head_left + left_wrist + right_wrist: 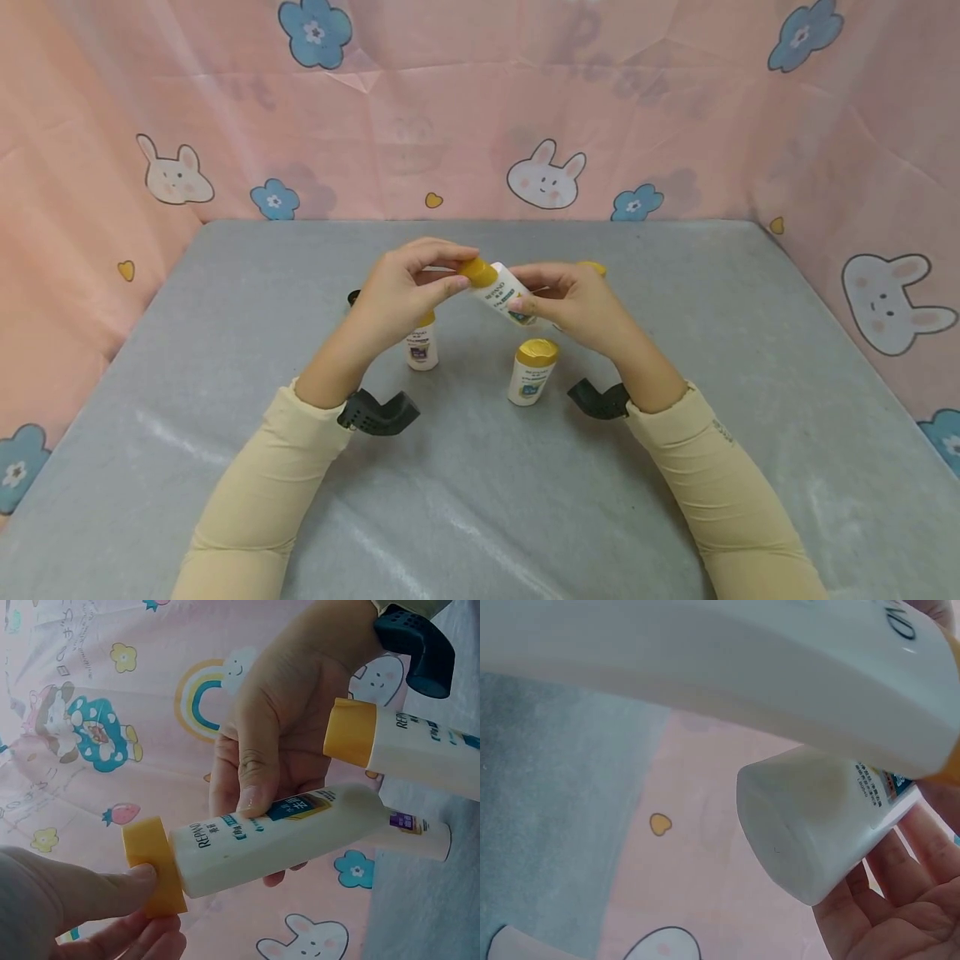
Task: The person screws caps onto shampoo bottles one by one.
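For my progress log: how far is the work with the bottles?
Nothing looks finished. The right hand holds a tilted white bottle; the left hand has its grip on the yellow cap, which sits on the bottle. Two capped bottles wait on the table.

two sleeved arms with black wrist mounts

we see two arms in long, pale cream-yellow sleeves. the left sleeve [255, 492] and the right sleeve [731, 492] fit closely, crease softly along the forearm and end in snug cuffs at the wrists. the right sleeve has a small, faint mark near its cuff, too small for us to read. a chunky matte black angled mount sits under each wrist: the left mount [377, 413] and the right mount [598, 400]. the left hand [401, 296] and the right hand [577, 304] are bare, with short, unpainted nails.
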Tool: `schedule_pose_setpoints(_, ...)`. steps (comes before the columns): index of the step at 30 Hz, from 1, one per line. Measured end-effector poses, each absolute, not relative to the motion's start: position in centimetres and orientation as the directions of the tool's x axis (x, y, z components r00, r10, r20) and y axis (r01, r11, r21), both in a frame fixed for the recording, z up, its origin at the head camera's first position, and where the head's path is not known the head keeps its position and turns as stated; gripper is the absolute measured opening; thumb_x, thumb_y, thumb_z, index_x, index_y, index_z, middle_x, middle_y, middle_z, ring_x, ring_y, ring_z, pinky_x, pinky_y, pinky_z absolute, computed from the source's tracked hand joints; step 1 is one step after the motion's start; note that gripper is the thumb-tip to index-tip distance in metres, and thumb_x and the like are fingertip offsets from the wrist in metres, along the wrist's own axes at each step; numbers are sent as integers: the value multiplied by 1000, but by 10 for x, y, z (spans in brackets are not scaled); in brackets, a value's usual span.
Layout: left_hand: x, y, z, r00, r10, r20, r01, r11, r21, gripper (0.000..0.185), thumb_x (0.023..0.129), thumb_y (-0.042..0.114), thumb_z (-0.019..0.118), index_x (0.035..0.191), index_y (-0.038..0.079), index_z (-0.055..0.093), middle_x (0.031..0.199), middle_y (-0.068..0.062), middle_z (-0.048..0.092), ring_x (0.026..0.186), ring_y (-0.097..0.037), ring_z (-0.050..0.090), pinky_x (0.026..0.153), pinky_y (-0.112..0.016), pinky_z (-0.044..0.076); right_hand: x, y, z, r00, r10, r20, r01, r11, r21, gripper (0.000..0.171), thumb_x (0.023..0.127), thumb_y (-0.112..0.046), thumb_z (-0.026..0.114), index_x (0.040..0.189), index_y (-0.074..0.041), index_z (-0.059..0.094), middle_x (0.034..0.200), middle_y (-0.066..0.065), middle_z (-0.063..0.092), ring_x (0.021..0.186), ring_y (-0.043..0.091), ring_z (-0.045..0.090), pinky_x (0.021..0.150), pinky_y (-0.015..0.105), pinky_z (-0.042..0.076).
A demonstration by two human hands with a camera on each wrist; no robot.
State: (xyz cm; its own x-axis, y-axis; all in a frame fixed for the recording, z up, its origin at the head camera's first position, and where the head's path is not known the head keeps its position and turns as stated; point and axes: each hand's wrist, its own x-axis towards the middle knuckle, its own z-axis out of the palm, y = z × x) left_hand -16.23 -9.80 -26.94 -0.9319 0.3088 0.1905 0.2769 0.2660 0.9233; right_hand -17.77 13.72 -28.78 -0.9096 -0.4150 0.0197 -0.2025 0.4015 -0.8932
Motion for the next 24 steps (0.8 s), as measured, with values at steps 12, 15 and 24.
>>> schedule_pose_setpoints(12,-157,-102,-265,-948,292,125,218,312,925,45,93,9,68,137,13,59,139,-2,60,131,-19,57,104,-29,52,-177,138,-288,-914,-406,22,-205,414,-887,37,94,-13,70,130,-6,65,120,16,69,94,21,68,80,30,60)
schedule_pose_setpoints(15,-153,-100,-262,-971,226,72,147,331,932,50,90,21,75,137,16,60,134,-2,63,124,-18,62,100,-32,55,-178,139,-288,-915,-402,35,-214,410,-887,37,93,-12,70,129,-5,66,119,16,70,93,20,68,79,30,60)
schedule_pose_setpoints(24,-153,-91,-265,-986,141,91,140,383,913,36,90,33,75,121,15,70,118,-1,70,108,-18,69,93,-35,57,-176,136,-289,-913,-408,20,-201,406,-891,36,94,-14,70,129,-5,66,120,16,69,96,20,69,80,27,61)
